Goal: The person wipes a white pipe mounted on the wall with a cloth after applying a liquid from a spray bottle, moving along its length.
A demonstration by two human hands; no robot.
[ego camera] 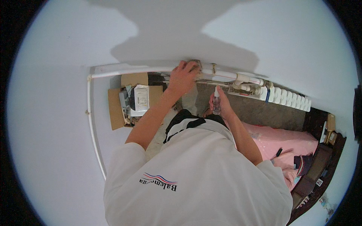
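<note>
My left hand (183, 77) reaches up to the white pipe (135, 70) that runs along the wall. Its fingers bend over a grey-brown cloth-like thing (197, 65) against the pipe; blur hides exactly what this is. In my right hand (224, 102) is a small clear spray bottle (216, 105) with a white top, held upright just below the pipe. A whitish pipe fitting (241, 80) lies to the right of both hands.
An open cardboard box (115, 108) of mixed items stands at the left. To the right are a white radiator (290, 99), a pink cover (282, 138) and a dark wooden frame (333, 158). A second white pipe (92, 132) drops along the left wall.
</note>
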